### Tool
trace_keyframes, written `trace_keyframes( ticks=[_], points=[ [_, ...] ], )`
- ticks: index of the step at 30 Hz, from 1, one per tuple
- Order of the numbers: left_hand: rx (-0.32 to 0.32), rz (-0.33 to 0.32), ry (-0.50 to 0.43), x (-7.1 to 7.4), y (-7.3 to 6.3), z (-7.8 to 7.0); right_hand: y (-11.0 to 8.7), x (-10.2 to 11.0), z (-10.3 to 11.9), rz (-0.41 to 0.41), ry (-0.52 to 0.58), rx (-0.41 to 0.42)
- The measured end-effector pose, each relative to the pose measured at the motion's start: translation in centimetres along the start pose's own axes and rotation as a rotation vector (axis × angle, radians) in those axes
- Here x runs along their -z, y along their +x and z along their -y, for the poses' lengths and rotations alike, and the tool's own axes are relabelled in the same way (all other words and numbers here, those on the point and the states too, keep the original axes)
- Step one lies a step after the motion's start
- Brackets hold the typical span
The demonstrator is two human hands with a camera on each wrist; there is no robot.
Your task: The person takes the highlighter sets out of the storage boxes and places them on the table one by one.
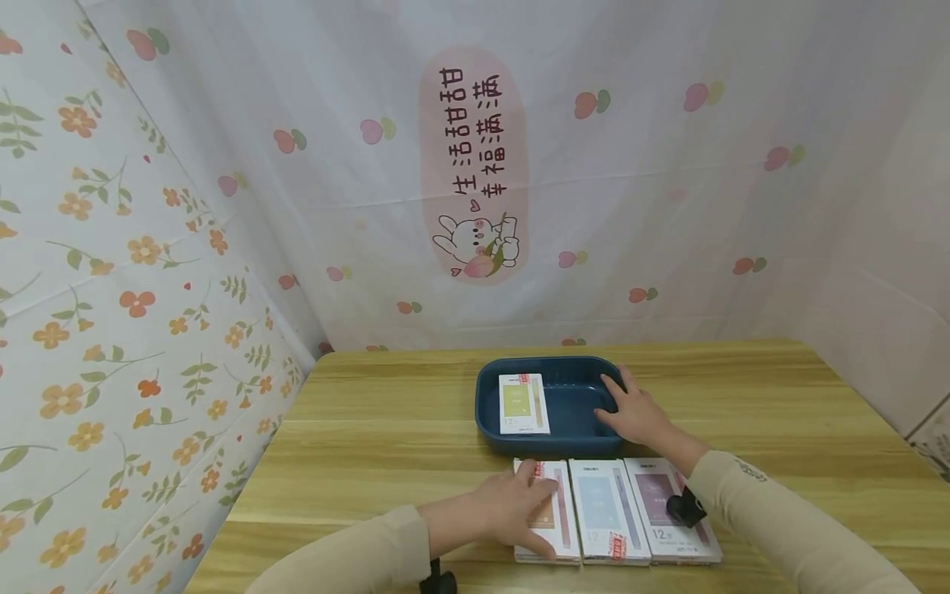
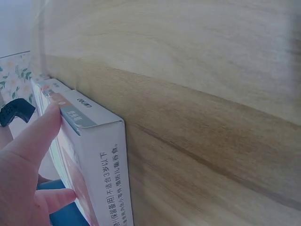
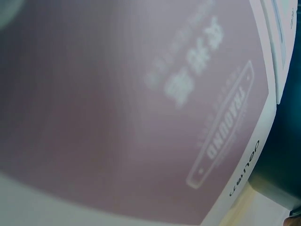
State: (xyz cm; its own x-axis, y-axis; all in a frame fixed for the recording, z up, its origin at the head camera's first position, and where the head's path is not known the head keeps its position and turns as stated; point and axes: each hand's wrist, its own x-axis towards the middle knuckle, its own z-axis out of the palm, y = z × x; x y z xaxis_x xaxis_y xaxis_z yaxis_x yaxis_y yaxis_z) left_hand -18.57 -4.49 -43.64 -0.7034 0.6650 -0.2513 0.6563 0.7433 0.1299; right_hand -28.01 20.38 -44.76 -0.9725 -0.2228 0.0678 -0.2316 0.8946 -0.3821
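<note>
My left hand (image 1: 512, 507) rests with spread fingers on the white flat box with an orange panel (image 1: 544, 516), leftmost of three in a row. In the left wrist view, a finger and the thumb touch the face of this box (image 2: 106, 155). My right hand (image 1: 638, 414) reaches over the right side of the dark blue tray (image 1: 552, 445), fingers spread at its rim and holding no box. Inside the tray, on the left, lies a white box with a yellow-green panel (image 1: 524, 404). A purple-panelled box (image 3: 141, 117) fills the right wrist view.
Beside the orange-panelled box lie a light-blue-panelled box (image 1: 609, 507) and the purple-panelled one, close to the tray's front side. All stand on a wood-grain table (image 1: 371, 445). Patterned cloth (image 1: 356, 231) hangs behind it and at the left.
</note>
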Motion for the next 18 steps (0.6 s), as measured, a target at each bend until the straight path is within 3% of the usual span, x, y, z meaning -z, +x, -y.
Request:
trace_keyframes(
  ticks=[5,18],
  points=[
    [-0.004,-0.021,0.053,-0.06,0.08,-0.14,-0.02,0.00,0.02,0.001,0.002,-0.002],
    [0.003,-0.017,0.060,-0.21,0.24,-0.17,-0.04,-0.12,0.03,-0.008,-0.005,-0.001]
  ],
)
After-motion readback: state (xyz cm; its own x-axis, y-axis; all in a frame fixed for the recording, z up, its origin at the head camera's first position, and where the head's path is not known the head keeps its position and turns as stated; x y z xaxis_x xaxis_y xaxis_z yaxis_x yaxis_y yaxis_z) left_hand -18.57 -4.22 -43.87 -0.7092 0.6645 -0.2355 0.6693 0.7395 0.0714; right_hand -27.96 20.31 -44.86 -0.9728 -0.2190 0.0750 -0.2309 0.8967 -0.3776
